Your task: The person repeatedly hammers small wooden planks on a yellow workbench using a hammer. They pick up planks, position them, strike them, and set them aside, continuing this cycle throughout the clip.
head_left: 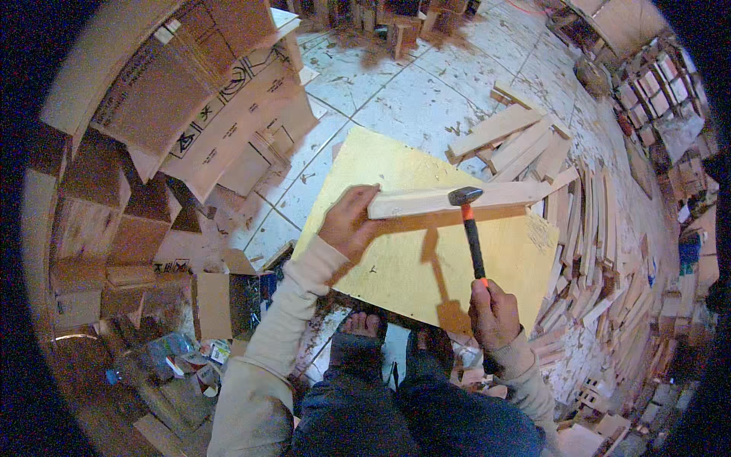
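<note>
Pale wooden slat (457, 199) gripped by left hand (346, 225); right hand (493, 311) fingers clamped on hammer (470, 228).

You wear a long-sleeved top in a pale beige, its knit cuffs ribbed and snug at both wrists. The left sleeve (285, 305) wrinkles along the forearm; the right sleeve (525, 373) shows less. Your left hand (346, 225) and right hand (493, 308) are bare, without gloves. Dark blue trousers (411, 419) cover your legs, and your toes (364, 324) show bare.
</note>
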